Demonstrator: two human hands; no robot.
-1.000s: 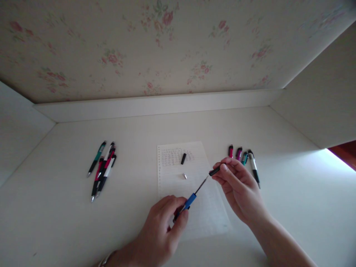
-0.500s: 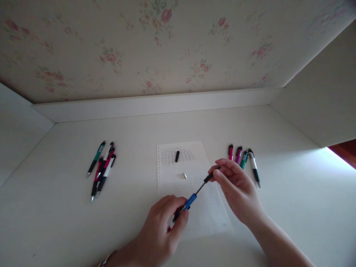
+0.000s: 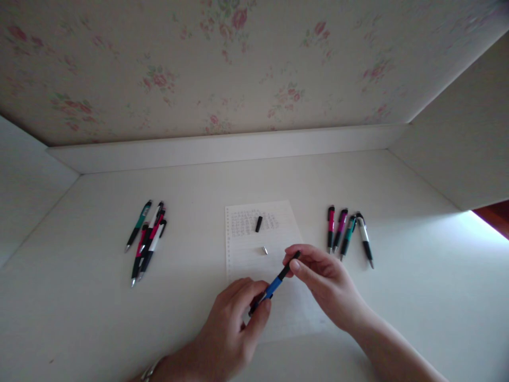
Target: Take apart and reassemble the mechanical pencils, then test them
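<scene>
Left pens (image 3: 148,239): green, pink and white, most in a messy pile.
Right pens (image 3: 348,235): pink, purple, green, white, side by side.
Wall (image 3: 254,58): flowery.
Desk (image 3: 87,297): white.

place: likely a home | floral wallpaper (image 3: 246,79) | white desk (image 3: 87,297) below | 1 lined sheet (image 3: 288,313)

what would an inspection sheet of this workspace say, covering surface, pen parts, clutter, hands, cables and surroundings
Surface: flat white desk; lined white paper sheet with handwriting lies on it.
Pen parts: blue cylindrical pen barrel in line with black tubular sleeve, full seating unclear; short black cylinder and small silver cone on the sheet.
Clutter: overlapping teal, pink and white pens at left; four spread-out pens at right.
Grip, left hand: holds the barrel.
Grip, right hand: pinches the sleeve.
Cables: nothing seen.
Surroundings: pale floral wall.
</scene>
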